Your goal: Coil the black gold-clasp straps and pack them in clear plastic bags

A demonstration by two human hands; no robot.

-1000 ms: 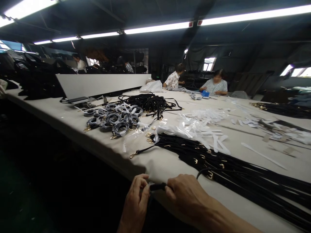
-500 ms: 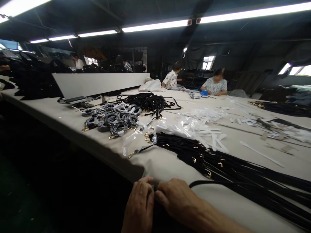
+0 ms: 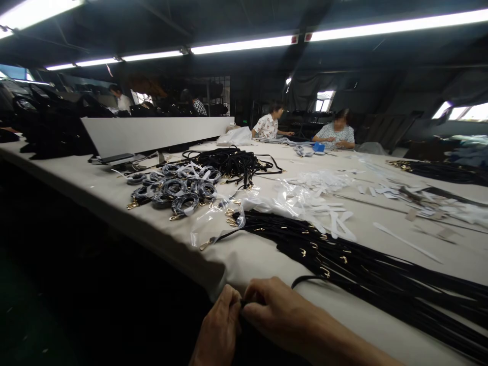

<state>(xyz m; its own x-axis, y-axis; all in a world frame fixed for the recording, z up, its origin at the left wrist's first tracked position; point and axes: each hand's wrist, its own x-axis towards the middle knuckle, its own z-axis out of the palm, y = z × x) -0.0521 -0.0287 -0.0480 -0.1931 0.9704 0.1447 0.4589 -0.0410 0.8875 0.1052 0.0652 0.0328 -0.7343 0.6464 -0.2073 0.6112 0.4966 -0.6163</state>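
My left hand point(image 3: 220, 330) and my right hand point(image 3: 280, 311) meet at the near edge of the cream table point(image 3: 114, 190), fingers pinched together on the end of a thin black strap point(image 3: 305, 279). The strap loops away to the right towards a long bundle of black straps with gold buckles point(image 3: 362, 269). The strap's end is almost hidden between my fingertips.
Coiled straps wrapped in clear film point(image 3: 175, 188) lie left of centre, a heap of black straps point(image 3: 232, 160) behind them. Clear plastic bags point(image 3: 301, 195) and white paper strips point(image 3: 339, 223) are scattered about. Two people point(image 3: 335, 133) sit at the far end. A white board point(image 3: 152, 131) stands upright.
My hands have closed together over the strap's end, which showed between them a second ago. The strap's loop has drawn nearer to my right hand. The view shifted slightly.
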